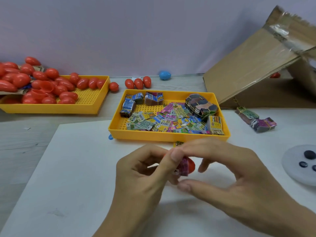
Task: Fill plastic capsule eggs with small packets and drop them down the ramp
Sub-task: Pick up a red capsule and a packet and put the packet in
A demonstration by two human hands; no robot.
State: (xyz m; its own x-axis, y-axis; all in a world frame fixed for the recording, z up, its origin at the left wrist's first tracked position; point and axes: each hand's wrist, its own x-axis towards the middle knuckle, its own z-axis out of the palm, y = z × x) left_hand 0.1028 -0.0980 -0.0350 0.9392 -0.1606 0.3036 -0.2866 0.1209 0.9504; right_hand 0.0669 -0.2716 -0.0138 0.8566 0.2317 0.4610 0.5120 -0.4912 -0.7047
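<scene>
At far left, a shallow yellow perforated plastic tray (95,100) holds a heap of red plastic capsule eggs (42,84), some split into open halves; four more red eggs lie loose on the table just beyond its right corner, and a single blue plastic egg (165,75) sits further back against the wall. Centre: a second yellow perforated tray (153,135) carries loose small printed packets (171,120) plus several banded bundles along its back and right edges. Your left hand (143,170) comes in from below over the white sheet (68,177), fingers curled, thumb raised against the red capsule egg half (190,166), gripping it from the left. A pink folded packet (184,165) sits at the mouth of that half. Your right hand (227,166) arches over it, index finger bent down onto the top, thumb beneath, pinching the packet; the other fingers hang loosely curled. Right of the hands, two banded packet bundles (256,119) lie on the table. The slanted brown cardboard ramp (248,71) stands behind them, well apart from the hands.
</scene>
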